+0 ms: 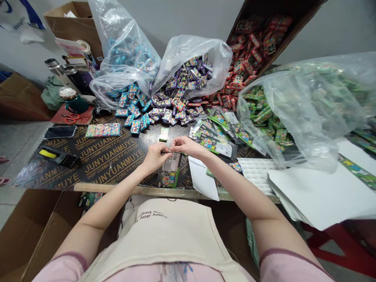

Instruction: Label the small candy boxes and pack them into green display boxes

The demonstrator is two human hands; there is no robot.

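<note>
Upright at the table's front edge stands a dark box [169, 174] with a green side and cartoon print. My left hand [157, 156] is closed in a pinch at the box's far top edge. From the other side my right hand [186, 146] pinches at the same edge, its fingertips touching or nearly touching those of the left. A thin dark edge, apparently the box's flap, shows between the fingers; its details are too small to make out. Just beyond the hands lies a small pale green packet [163, 134].
Plastic bags of blue packets [135, 98], purple packets [188, 76] and green packets [264, 113] line the back, beside red packets [241, 70]. Flat printed sleeves [216, 145] lie right of my hands. A phone [60, 132], scissors [70, 118] and tape dispenser [55, 154] sit left.
</note>
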